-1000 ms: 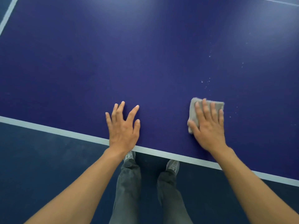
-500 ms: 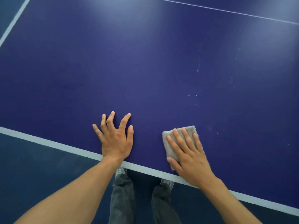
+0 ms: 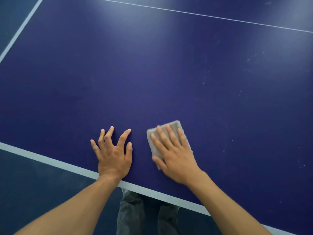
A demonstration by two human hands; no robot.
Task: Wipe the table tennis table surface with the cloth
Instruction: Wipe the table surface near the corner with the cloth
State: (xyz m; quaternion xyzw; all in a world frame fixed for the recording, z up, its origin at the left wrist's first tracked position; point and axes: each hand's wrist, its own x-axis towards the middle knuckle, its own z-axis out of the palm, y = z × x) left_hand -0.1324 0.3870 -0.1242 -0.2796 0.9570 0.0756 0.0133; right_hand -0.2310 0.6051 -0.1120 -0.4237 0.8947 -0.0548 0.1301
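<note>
Since the folded grey cloth (image 3: 153, 146) looks soft, light and limp, I judge it is best driven from above. My right hand (image 3: 174, 156) lies flat on it, fingers straight and slightly apart, near the white edge stripe (image 3: 50, 161). My left hand (image 3: 113, 156) rests splayed just beside it on the smooth, matte blue table tennis table (image 3: 152, 73) — pale specks (image 3: 205, 78) lie further right.

Looking like table tennis room or sports hall. Dark blue table tennis table (image 3: 152, 73) filling view, white edge line (image 3: 50, 161) running along near side, thin centre line (image 3: 203, 15) crossing far part. Dark floor (image 3: 33, 192) showing below edge.
</note>
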